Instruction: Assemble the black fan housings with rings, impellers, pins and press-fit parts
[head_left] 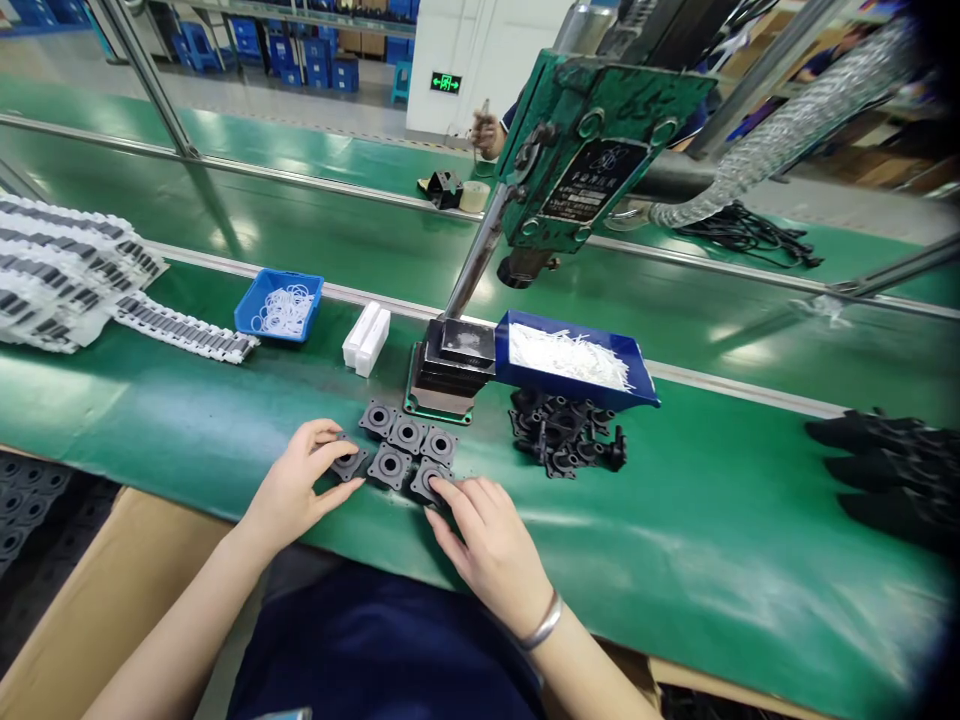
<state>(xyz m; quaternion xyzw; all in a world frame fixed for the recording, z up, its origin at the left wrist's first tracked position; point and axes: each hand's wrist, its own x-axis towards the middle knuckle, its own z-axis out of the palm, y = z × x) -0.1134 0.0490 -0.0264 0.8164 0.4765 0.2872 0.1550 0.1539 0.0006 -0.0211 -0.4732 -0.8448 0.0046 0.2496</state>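
Note:
My left hand (pixel 304 480) has its thumb and fingers around a black square part with a round centre hole (pixel 346 462), at the left end of a small group. My right hand (pixel 487 540) grips the front right part of the group (pixel 427 482), forefinger on top and thumb at its near edge. Between my hands lies another such part (pixel 390 465), flat on the green table. More of the same kind (pixel 409 433) sit in a row just behind, close together. Behind them stands the black block base (pixel 454 360) of a bench press.
The green press head (pixel 592 150) hangs above the table. A blue tray of white strips (pixel 577 360) and a pile of black parts (pixel 566 435) are right of the base. Leftward are white blocks (pixel 367 338), a blue tray of white rings (pixel 281 305) and stacked white-and-grey strips (pixel 67 270). A co-worker's hand (pixel 487 133) shows behind.

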